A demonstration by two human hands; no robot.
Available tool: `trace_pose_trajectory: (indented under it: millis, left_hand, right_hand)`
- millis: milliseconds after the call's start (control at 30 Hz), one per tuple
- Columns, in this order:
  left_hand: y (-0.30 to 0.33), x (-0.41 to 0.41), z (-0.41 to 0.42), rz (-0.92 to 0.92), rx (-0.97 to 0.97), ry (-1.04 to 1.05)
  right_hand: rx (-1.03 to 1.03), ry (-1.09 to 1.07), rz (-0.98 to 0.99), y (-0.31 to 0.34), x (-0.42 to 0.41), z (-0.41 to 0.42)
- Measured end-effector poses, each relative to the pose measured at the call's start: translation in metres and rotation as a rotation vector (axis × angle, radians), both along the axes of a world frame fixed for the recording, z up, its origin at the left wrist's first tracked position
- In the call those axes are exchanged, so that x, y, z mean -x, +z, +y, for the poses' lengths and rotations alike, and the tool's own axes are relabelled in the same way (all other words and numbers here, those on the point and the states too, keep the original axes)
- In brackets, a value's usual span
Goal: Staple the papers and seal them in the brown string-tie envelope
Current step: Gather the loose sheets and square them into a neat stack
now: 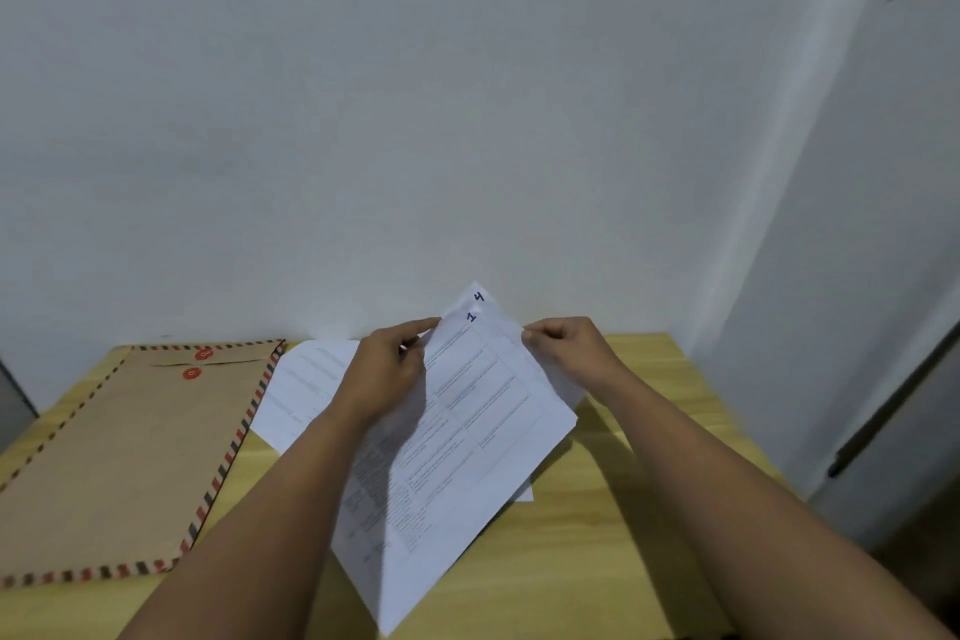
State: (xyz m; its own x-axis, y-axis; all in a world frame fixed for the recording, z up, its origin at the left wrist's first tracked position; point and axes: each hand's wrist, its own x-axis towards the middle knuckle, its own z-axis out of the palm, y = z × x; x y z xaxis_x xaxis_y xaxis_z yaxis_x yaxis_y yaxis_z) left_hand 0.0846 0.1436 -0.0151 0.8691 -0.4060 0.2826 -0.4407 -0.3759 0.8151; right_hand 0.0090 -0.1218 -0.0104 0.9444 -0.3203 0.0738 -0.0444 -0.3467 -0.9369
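Observation:
Both hands hold a small stack of printed white papers (467, 437) tilted above the wooden table (613, 525). The top sheets carry handwritten numbers 1 and 4 at their far corner. My left hand (387, 369) pinches the stack's upper left edge. My right hand (569, 353) pinches the upper right edge. Another white sheet (304, 385) lies flat on the table beneath and to the left. The brown string-tie envelope (130, 457), with striped border and two red buttons, lies flat at the left. No stapler is in view.
The table stands against a pale wall (415, 120). At the right, a grey panel with a dark handle (893, 411) stands beside the table. The table's front edge is out of the frame.

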Motion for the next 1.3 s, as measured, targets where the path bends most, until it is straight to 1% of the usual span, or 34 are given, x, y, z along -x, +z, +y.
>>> trace_pose_trajectory:
  millis: [200,367,533,700,833,900,1033,1167,1300]
  left_hand:
    - [0.028,0.018,0.0,-0.032,0.027,0.011]
    - [0.046,0.029,-0.002,-0.065,0.006,0.037]
    - [0.053,0.035,-0.004,-0.072,0.029,0.051]
    - [0.055,0.038,-0.005,-0.089,0.056,0.044]
    - [0.052,0.032,-0.002,-0.117,0.075,0.063]
    - [0.051,0.029,0.001,-0.08,0.056,0.066]
    - [0.046,0.025,0.007,-0.004,-0.045,0.039]
    - [0.027,0.02,0.009,0.006,-0.082,0.009]
    - [-0.004,0.009,0.012,0.039,-0.131,0.004]
  right_hand:
    - [-0.095,0.071,-0.004,0.028,0.031,0.008]
    - [-0.08,0.093,-0.01,0.041,0.046,0.016]
    - [-0.067,0.086,-0.041,0.044,0.05,0.02]
    - [-0.018,0.055,-0.123,0.038,0.045,0.024]
    - [-0.041,0.063,-0.148,0.035,0.042,0.027]
    - [-0.055,0.061,-0.142,0.032,0.04,0.027]
    - [-0.05,0.1,-0.121,0.023,0.034,0.027]
    - [-0.061,0.115,-0.047,0.004,0.025,0.032]
    - [0.006,0.11,0.036,-0.033,0.002,0.03]
